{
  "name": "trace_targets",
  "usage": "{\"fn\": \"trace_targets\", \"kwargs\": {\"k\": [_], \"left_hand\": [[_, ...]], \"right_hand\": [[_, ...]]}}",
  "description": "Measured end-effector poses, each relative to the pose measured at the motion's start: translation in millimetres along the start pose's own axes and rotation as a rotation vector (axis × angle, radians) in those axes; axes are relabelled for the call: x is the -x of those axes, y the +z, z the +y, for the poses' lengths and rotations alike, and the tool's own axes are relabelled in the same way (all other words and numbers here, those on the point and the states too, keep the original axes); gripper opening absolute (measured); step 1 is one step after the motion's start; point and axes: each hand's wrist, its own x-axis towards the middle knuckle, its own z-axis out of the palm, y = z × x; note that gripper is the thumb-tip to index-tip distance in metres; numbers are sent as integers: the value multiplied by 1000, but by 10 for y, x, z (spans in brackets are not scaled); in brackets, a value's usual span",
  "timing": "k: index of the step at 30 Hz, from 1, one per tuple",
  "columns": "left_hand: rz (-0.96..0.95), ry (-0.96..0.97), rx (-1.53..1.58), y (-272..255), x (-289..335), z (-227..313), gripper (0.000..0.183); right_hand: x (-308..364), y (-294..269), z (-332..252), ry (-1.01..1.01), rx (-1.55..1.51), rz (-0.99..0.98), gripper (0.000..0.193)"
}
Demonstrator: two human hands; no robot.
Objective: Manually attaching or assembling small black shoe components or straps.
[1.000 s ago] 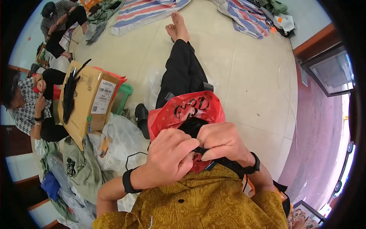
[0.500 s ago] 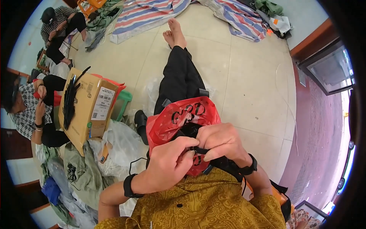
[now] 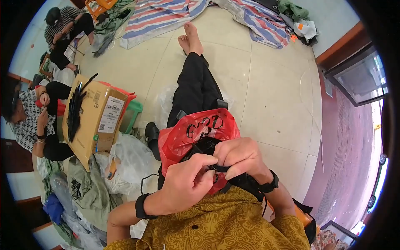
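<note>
Over my lap, my left hand (image 3: 186, 181) and my right hand (image 3: 241, 155) meet, each with thumb and fingers pinched. Between them runs a short black strip (image 3: 221, 168), like a strap or cord piece; its exact kind is too small to make out. My left hand grips its left end and my right hand its right end. Beneath both hands a red plastic bag (image 3: 175, 139) lies spread on my thighs, with dark items (image 3: 206, 145) in its opening. My hands cover part of the bag.
On the left, a cardboard box (image 3: 87, 137) carries a bundle of black strips (image 3: 76, 110). Clear plastic bags (image 3: 133, 156) and green cloth (image 3: 89, 179) lie near it. Two other people sit at the left, hands at work. A striped sheet (image 3: 162, 16) covers the floor beyond my feet.
My hands keep their pinch on the black strip, with only a slight shift. More of the strip shows between my fingers. The whole view has moved a little.
</note>
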Motion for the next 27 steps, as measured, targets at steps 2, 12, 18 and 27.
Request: {"fn": "trace_targets", "kwargs": {"k": [2,12,18,27], "left_hand": [[-1,2,-10,-15,-10,-9,26],[-58,-95,18,-37,-15,-9,23],[-177,-243,201,-72,-17,-73,16],[-208,-238,223,-62,-13,-109,16]], "right_hand": [[-16,5,-4,-2,46,-3,20],[-12,37,-49,11,125,22,19],[-17,14,-24,13,143,31,19],[0,8,-15,56,70,34,19]]}}
